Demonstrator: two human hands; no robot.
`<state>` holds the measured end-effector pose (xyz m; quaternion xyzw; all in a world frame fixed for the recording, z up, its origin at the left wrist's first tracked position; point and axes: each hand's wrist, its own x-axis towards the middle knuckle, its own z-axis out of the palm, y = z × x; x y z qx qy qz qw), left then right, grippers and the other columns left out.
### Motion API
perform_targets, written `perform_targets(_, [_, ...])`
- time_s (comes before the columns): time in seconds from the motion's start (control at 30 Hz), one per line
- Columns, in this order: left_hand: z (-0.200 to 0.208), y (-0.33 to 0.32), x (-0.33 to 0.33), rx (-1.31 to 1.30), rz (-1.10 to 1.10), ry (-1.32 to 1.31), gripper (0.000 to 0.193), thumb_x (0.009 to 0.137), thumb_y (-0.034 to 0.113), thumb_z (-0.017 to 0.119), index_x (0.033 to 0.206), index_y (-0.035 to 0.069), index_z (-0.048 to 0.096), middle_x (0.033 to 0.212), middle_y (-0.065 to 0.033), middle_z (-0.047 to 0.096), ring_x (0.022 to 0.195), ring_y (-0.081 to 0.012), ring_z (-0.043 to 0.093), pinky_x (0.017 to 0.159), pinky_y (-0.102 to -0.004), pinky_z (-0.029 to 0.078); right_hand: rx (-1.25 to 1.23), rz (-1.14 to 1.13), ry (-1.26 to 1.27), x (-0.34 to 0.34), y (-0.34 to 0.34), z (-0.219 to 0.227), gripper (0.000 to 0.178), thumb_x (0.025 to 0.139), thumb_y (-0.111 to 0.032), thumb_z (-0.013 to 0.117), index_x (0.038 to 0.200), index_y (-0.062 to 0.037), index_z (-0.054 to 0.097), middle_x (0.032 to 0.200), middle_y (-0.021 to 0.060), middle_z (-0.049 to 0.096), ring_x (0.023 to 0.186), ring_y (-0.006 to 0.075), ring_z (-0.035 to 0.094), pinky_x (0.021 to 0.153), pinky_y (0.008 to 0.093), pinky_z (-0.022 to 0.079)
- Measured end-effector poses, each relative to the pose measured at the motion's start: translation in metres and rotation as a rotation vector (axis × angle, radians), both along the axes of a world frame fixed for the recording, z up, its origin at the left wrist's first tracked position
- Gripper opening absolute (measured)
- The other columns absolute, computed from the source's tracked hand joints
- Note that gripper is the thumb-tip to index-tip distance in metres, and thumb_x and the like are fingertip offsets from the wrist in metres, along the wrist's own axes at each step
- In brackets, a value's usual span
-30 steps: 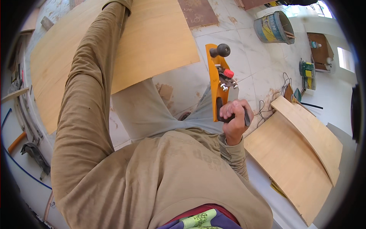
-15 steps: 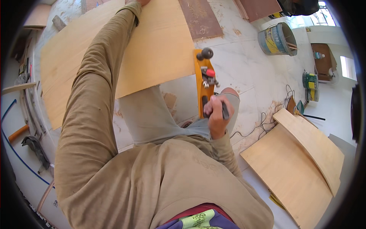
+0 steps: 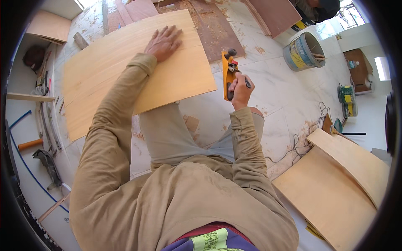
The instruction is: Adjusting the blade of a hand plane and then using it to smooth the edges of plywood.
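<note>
A large light plywood panel lies in front of me, its near edge over my left thigh. My left hand rests flat on its upper face, fingers spread, near the far right part. My right hand is wrapped round the rear handle of an orange hand plane with a black front knob and a red part in the middle. The plane is tilted on its side, just right of the panel's right edge, with a strip of floor visible between them.
Brown boards strewn with shavings lie beyond the panel. A grey-blue bucket stands far right, with green tubs beyond it. Plywood offcuts and a tangled cable lie at right. An orange-handled tool lies at left.
My right hand has moved the plane forward along the panel's right side, and it is now apart from the edge. The view has shifted, bringing my left hand and the panel's far edge into sight.
</note>
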<state>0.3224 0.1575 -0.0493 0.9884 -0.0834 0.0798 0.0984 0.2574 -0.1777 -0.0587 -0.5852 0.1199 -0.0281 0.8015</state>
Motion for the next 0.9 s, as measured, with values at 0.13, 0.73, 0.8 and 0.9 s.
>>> perform_targets(0.13, [0.043, -0.005, -0.160, 0.048, -0.217, 0.140, 0.084, 0.094, 0.070, 0.048, 0.159, 0.017, 0.034, 0.167, -0.0169, 0.022, 0.155, -0.0351, 0.017, 0.126, -0.0530, 0.010, -0.004, -0.017, 0.104, -0.054, -0.038, -0.058, 0.030, 0.093, -0.014, 0.064, 0.070, -0.0082, 0.047, 0.057, 0.0009, 0.045, 0.044, 0.0108, 0.041, 0.042, 0.0291, 0.038])
perform_targets(0.73, [0.261, 0.135, -0.219, 0.084, 0.250, -0.500, 0.034, 0.085, 0.023, 0.079, 0.114, 0.007, 0.071, 0.091, -0.0211, 0.071, 0.085, -0.0370, 0.072, 0.070, -0.0403, 0.055, 0.007, 0.037, 0.072, -0.066, -0.039, -0.082, 0.027, 0.094, -0.018, 0.065, 0.073, -0.0044, 0.055, 0.058, 0.0005, 0.049, 0.044, 0.0096, 0.046, 0.043, 0.0272, 0.038])
perform_targets(0.8, [0.321, 0.144, -0.203, 0.098, 0.364, -0.428, 0.034, 0.086, 0.022, 0.077, 0.116, 0.006, 0.070, 0.094, -0.0202, 0.073, 0.086, -0.0379, 0.073, 0.072, -0.0399, 0.056, 0.014, 0.007, 0.049, -0.069, -0.045, -0.082, 0.027, 0.094, -0.017, 0.063, 0.072, -0.0057, 0.053, 0.058, 0.0009, 0.049, 0.044, 0.0105, 0.044, 0.043, 0.0279, 0.038])
perform_targets(0.9, [0.380, 0.156, -0.196, 0.194, 0.428, -0.368, 0.041, 0.093, 0.042, 0.067, 0.115, 0.007, 0.070, 0.096, -0.0187, 0.074, 0.092, -0.0366, 0.073, 0.079, -0.0437, 0.055, 0.070, -0.032, 0.051, -0.072, -0.046, -0.073, 0.027, 0.095, -0.016, 0.062, 0.072, -0.0076, 0.049, 0.058, 0.0013, 0.047, 0.043, 0.0112, 0.042, 0.043, 0.0286, 0.038])
